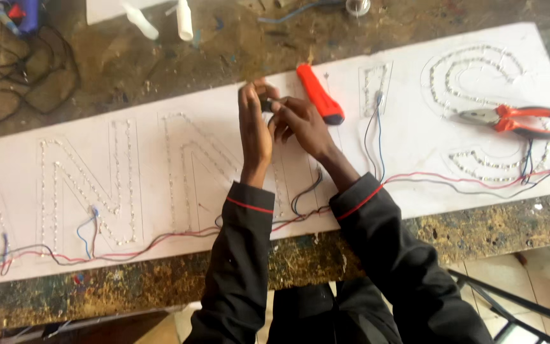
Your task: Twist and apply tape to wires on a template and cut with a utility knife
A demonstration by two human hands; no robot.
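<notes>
A: Start at the small dark piece (268, 105). It sits between the two hands, above the white sign board (415, 137), just left of the orange-handled tool (319, 93). Too small to say what kind of part it is.

B: Which hand has it?

A: Both meet on it. Left hand (254, 130) stands edge-up, fingers straight, tips pinched on the piece from the left. Right hand (302, 124) comes in from the right, fingers curled over and closed on the same spot. I cannot tell which hand bears more of it.

B: Long axis?

A: Seems to run left to right, hand to hand, roughly along the board's length. It lies at the fingertips, not down in either palm. Neither hand is nearer; they are touching there.

B: Wires?

A: A thin dark wire (305, 191) loops near the right wrist and joins the red and dark wire run (466, 180) along the board's near edge. Whether it reaches the piece is hidden by the hands.

B: Further out?

A: Rows of small lights (119, 175) outline letters on the board. Orange-handled pliers (510, 119) lie on the curved letter at the right, well apart from the hands. Worn wooden bench (160, 57) beneath, with two white bottles (160, 19) at the far edge.
</notes>
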